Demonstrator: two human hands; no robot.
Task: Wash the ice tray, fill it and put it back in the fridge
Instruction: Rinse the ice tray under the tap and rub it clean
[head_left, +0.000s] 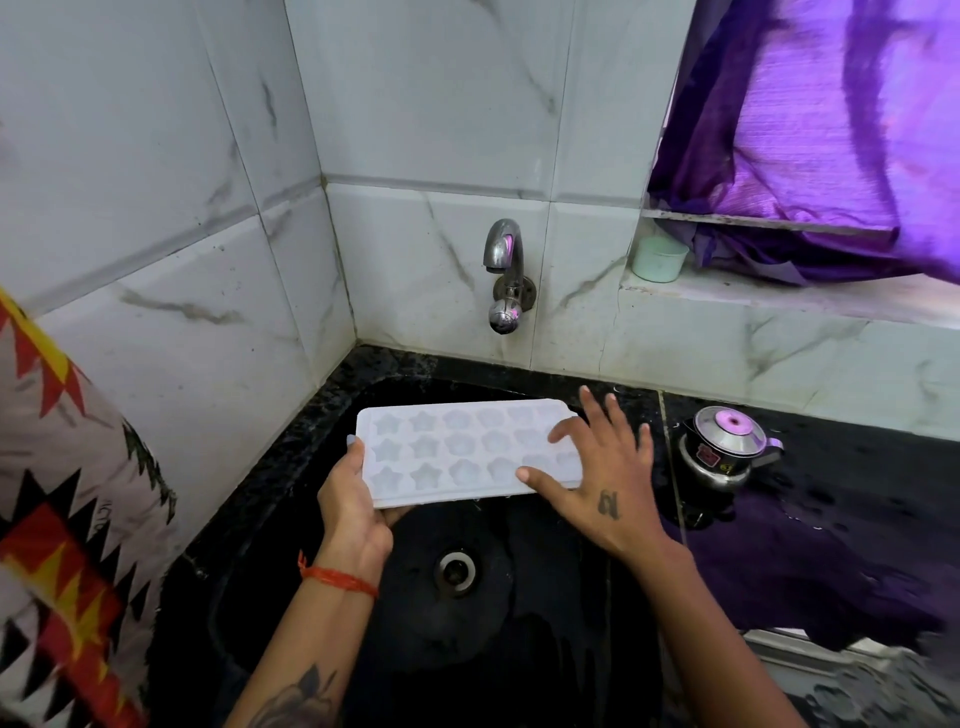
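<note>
A white ice tray (457, 449) with star and flower shaped cups is held level over the black sink (545, 613), cups facing up. My left hand (353, 506) grips its near left corner, thumb on the rim and fingers underneath. My right hand (597, 473) rests on the tray's right end with fingers spread and straight. The steel tap (504, 260) on the tiled wall sits just above and behind the tray; no water runs from it.
A small steel kettle (724, 449) with a pink knob stands on the wet black counter right of the sink. A pale green cup (658, 258) sits on the window ledge under a purple curtain (810, 135). Patterned cloth (67, 499) hangs at the left.
</note>
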